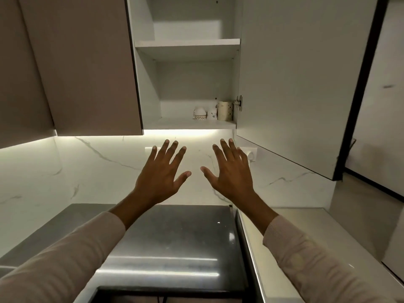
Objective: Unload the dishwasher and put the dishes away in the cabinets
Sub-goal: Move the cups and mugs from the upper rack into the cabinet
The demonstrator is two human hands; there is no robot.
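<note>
left hand (160, 177): is spreading flat, fingers straight and fanned, back to the camera, gripping nothing. it is hovering in the air in front of the backsplash (98, 171).
right hand (229, 174): is mirroring it just beside, thumb tips near but apart, fingers straight and splayed, likewise released.
sleeves: pale knit, left sleeve (65, 259) and right sleeve (317, 259), are running in from the lower corners.
dishes: are standing well above and beyond both hands, nearer the right hand, clustered at the right rear of the bottom shelf (175, 124) of the cabinet (148, 84).
- bowl (200, 113): white and rounded, seemingly upturned, is sitting over a patterned band.
- cup (212, 114): white with a small dark motif, is standing just right of the bowl.
- canister (225, 110): cream, upright, is standing at the far right, next to the hinge (239, 102).
upper shelf (188, 43): is showing only its underside and front edge from this low angle.
door (295, 84): is hanging open to the right.
light strip (185, 132): is glowing under the cabinet.
sockets: one socket (251, 153) is showing behind the right fingertips, and another plate (149, 148) is peeking out behind the left.
worktop (175, 232): dark and glossy, is lying beneath the forearms.
</note>
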